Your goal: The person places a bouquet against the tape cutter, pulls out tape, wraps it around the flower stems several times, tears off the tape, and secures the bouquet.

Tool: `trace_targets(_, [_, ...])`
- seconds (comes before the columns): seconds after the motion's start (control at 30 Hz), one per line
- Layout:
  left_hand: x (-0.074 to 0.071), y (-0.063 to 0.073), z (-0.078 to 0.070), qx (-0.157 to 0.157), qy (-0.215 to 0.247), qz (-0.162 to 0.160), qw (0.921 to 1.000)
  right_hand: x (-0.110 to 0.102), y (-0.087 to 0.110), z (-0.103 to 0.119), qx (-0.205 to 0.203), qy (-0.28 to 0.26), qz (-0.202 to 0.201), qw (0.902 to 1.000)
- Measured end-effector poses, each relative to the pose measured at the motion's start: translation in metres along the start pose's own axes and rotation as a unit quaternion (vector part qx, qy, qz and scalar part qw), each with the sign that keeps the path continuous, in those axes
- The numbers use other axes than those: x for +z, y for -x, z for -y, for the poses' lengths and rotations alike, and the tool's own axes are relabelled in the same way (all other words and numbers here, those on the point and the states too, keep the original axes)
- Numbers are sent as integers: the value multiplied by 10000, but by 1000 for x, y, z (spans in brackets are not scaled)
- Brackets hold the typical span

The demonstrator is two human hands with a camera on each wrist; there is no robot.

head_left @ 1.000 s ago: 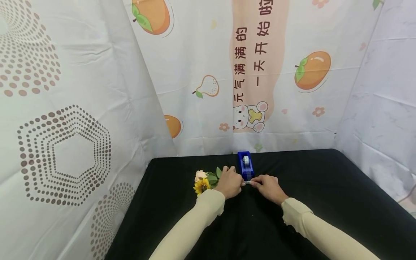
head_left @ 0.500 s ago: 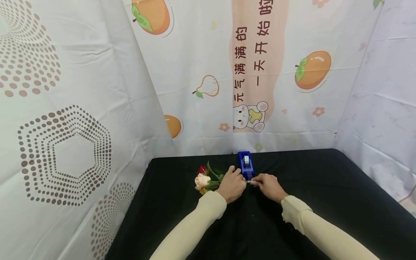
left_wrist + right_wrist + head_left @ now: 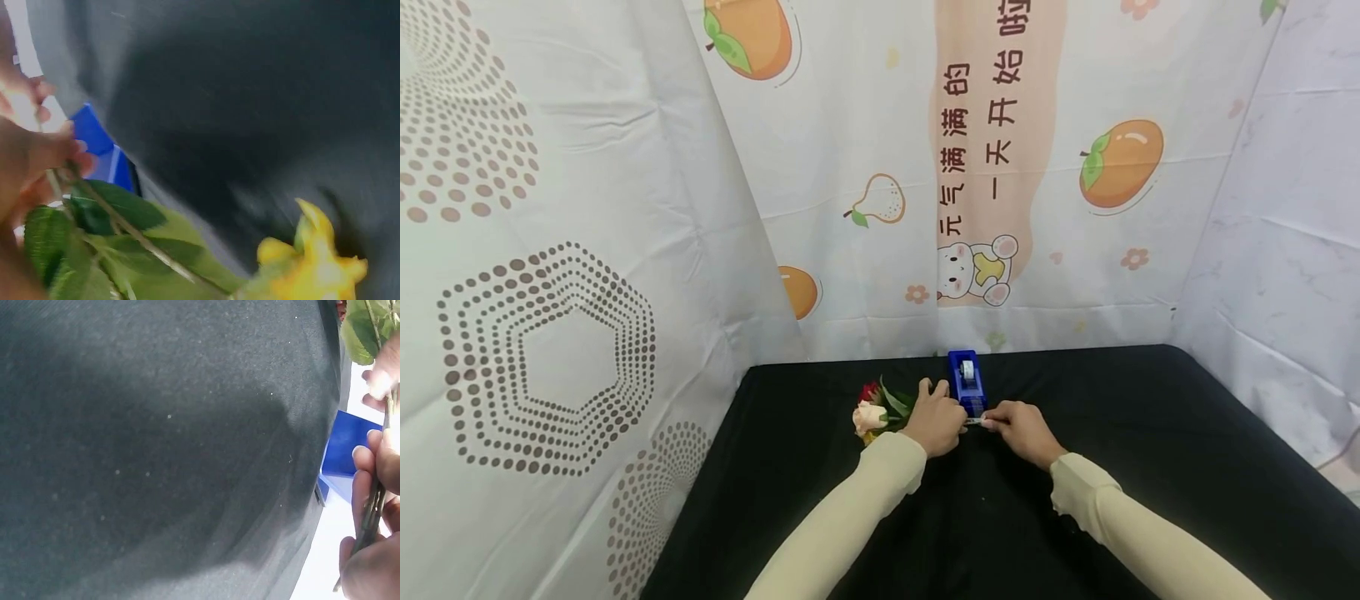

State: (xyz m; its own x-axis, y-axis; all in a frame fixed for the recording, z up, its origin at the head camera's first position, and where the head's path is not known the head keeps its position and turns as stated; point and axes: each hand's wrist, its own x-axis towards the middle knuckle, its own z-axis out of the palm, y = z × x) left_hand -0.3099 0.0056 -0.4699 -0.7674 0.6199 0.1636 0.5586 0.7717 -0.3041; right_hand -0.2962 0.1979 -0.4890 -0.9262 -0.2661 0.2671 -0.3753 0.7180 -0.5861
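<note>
A small bunch of flowers [image 3: 869, 417], with a pale pink rose, a red bloom and a yellow one, points leftward over the table. My left hand [image 3: 934, 422] grips its stems just beside the leaves. Farther along, the fingers and thumb of my right hand [image 3: 1022, 432] pinch the same stems [image 3: 374, 503], whose ends stick out past the palm. In the left wrist view the yellow flower [image 3: 320, 275] hangs at the lower right, beyond green leaves [image 3: 134, 209]. Just behind the hands stands a blue tape dispenser [image 3: 966, 379] with a roll in it. A short whitish strip shows between both hands.
A black cloth [image 3: 1000, 525] covers the table. Behind it hangs a white curtain [image 3: 850, 275] printed with fruit and writing, and another curtain [image 3: 700, 250] closes the left side.
The bunch has turned in the hands: the sunflower was in front, and now the pale rose faces forward with the red bloom showing above. The left hand has shifted slightly; the right barely moves.
</note>
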Motion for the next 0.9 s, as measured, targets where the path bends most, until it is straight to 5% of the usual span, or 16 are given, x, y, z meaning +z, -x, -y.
trace_targets(0.2, [7,3,-1,674,-1251,-341,9893,2,0,-2,-35,74,-105,9999])
trace_targets(0.47, [10,7,-1,1168,-1984,-943,9686,3,-4,0,36,558,327,9979])
trace_targets(0.53, [12,8,-1,1161,-1973,-960,9687,2,-4,2,-49,580,228,9980])
trace_targets(0.63, [13,8,-3,920,-1651,-781,9789,-1,-3,3,-143,545,27,9984])
trace_targets(0.77, [8,5,-4,254,-606,-334,9973,-2,-1,2,-158,471,-88,9987])
trace_targets(0.9, [1,0,1,-369,715,160,9966,-1,-1,1,-161,530,-265,9981])
